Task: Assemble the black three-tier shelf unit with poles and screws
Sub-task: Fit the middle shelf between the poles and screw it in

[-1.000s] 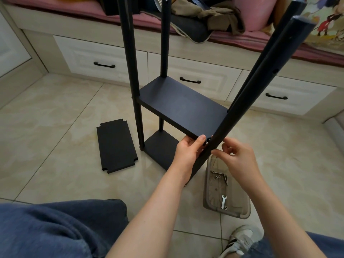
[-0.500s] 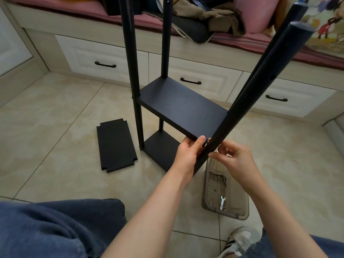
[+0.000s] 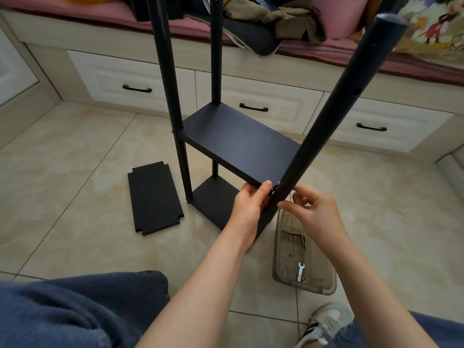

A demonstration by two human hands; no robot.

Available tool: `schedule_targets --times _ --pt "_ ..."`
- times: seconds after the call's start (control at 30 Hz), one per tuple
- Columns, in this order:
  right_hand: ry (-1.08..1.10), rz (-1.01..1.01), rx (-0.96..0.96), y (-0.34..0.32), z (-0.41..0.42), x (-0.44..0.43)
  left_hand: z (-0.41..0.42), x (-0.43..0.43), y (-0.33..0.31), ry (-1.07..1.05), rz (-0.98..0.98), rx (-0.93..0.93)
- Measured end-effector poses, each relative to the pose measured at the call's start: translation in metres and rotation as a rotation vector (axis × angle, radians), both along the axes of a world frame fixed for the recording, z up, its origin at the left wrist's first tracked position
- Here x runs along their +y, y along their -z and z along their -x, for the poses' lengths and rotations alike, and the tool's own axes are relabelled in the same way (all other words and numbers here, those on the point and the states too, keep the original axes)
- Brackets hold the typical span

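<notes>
**Right hand closes in on the corner joint**

The spare shelf panel (image 3: 154,198) lies flat on the floor, well left of the frame, just as it did a second ago. The left hand (image 3: 248,209) has kept its hold on the near corner of the middle shelf (image 3: 241,144), thumb over the top edge and fingers beneath. The bottom shelf (image 3: 216,197) is already fixed below. The near pole (image 3: 334,109) leans across that corner. The right hand (image 3: 313,214), a little apart from the pole a second ago, has come in, and its curled fingertips now pinch the pole at the joint. Whether they hold a screw is hidden. By my reading, this corner is being fastened, with the top tier still to come.

The unit stands on a pale tiled floor (image 3: 75,172). A clear tray (image 3: 281,262) sits just right of its base, holding loose screws (image 3: 292,236) and a small wrench (image 3: 300,271). Behind runs a row of white drawers (image 3: 136,79) under a pink-cushioned seat (image 3: 113,8) piled with clothes.
</notes>
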State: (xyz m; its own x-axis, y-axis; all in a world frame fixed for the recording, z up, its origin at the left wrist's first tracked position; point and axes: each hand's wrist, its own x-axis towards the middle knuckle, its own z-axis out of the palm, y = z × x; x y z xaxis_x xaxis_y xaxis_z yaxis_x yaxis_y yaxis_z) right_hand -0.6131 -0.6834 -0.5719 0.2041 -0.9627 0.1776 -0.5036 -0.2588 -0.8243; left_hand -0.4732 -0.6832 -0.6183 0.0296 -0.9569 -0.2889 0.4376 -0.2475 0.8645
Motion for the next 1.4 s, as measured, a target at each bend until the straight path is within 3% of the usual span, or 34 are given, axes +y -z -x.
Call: schedule_targets --times 0.23,0.87,1.4 --pt "0.044 0.079 0.083 0.001 0.0023 0.0031 -0.0055 0.0023 0.0028 0.02 -0.013 -0.03" --pt "0.071 0.055 -0.017 -0.0008 0.0006 0.0014 -0.0002 0.0016 0.0034 -0.011 0.008 0.078" --pt "0.018 0.079 0.021 -0.0063 -0.0018 -0.0005 -0.0024 0.0016 -0.001 -0.033 -0.049 -0.071"
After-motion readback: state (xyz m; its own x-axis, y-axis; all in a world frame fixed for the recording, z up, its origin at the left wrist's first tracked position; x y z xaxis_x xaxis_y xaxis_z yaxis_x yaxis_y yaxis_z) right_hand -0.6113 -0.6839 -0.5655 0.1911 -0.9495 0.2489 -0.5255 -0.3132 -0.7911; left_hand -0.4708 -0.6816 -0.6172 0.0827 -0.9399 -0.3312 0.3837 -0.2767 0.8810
